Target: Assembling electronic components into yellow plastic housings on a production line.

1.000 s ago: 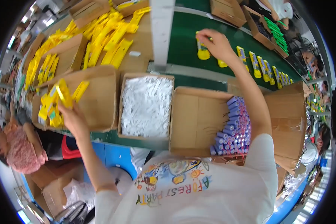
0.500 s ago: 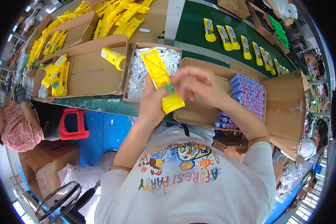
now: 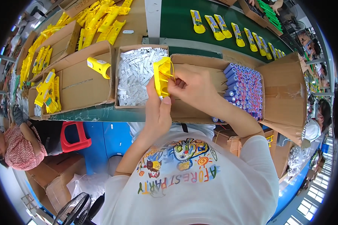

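A yellow plastic housing half (image 3: pixel 159 77) stands tipped on its side above the edge of the box of small white parts. My left hand (image 3: pixel 157 116) is wrapped round its lower end, thumb along the near side. Ribs show inside the shell, and a thin yellow wire (image 3: pixel 172 69) loops out past its right edge. My right hand (image 3: pixel 193 84) is closed, with curled fingertips at the shell's open right side. Whatever those fingertips pinch is too small to tell. Just left of the shell are the white parts (image 3: pixel 135 73); right of my right hand lie purple battery cells (image 3: pixel 248 90).
An open cardboard box (image 3: pixel 79 88) at left holds several yellow housings (image 3: pixel 50 93) and a single yellow piece (image 3: pixel 99 68). More yellow housings (image 3: pixel 105 22) are heaped behind it. Assembled yellow units (image 3: pixel 216 28) line the green surface at the back. A person (image 3: pixel 22 144) sits far left.
The yellow shell has been turned onto its side, showing its ribs. My right hand, blurred before, now works close against it. The whole view has shifted slightly.
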Demonstrator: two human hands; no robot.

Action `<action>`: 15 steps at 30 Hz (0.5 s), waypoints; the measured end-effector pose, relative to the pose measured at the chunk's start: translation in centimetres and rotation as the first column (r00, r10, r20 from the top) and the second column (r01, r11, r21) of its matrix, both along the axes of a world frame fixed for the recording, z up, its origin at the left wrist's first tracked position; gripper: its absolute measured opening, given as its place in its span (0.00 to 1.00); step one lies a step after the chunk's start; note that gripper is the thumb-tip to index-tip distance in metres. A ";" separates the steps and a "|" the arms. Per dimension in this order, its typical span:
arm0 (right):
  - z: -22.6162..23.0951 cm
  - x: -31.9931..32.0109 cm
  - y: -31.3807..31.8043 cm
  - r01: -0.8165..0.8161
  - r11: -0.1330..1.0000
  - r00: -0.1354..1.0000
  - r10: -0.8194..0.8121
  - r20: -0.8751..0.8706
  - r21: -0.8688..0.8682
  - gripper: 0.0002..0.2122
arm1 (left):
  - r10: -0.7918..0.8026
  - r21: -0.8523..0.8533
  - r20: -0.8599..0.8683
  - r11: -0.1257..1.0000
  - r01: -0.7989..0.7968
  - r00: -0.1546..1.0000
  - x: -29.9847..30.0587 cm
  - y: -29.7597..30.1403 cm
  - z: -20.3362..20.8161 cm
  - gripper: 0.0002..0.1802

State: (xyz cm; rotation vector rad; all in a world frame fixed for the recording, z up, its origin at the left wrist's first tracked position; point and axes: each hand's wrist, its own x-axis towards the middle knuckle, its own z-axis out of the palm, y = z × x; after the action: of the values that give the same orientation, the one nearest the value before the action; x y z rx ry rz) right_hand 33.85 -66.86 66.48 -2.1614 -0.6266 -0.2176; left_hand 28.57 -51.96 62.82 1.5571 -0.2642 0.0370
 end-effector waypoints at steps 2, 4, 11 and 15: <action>0.0 -0.5 0.2 0.050 0.995 0.967 -0.025 0.255 -0.091 0.05 | 0.103 0.131 0.162 0.983 -0.125 0.981 0.2 -0.2 0.2 0.28; 0.1 -1.1 0.3 0.046 0.999 0.986 -0.048 0.161 0.017 0.05 | 0.083 0.099 0.091 0.991 -0.092 0.992 0.3 -0.2 0.9 0.28; -2.7 -4.8 0.7 0.177 0.979 0.923 -0.131 0.362 -0.097 0.06 | -0.007 -0.028 -0.218 1.000 0.001 0.976 1.1 -0.6 0.0 0.22; -2.8 -4.7 -3.6 -0.096 0.995 0.960 0.100 0.261 -0.028 0.06 | -0.151 -0.226 -0.286 0.970 0.086 0.946 0.6 -0.6 0.2 0.20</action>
State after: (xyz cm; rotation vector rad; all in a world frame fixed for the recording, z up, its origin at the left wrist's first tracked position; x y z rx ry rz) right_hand 29.17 -70.51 63.73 -2.1270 -0.8853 -0.4517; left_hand 29.17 -52.57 63.03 1.3105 -0.1075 -0.2591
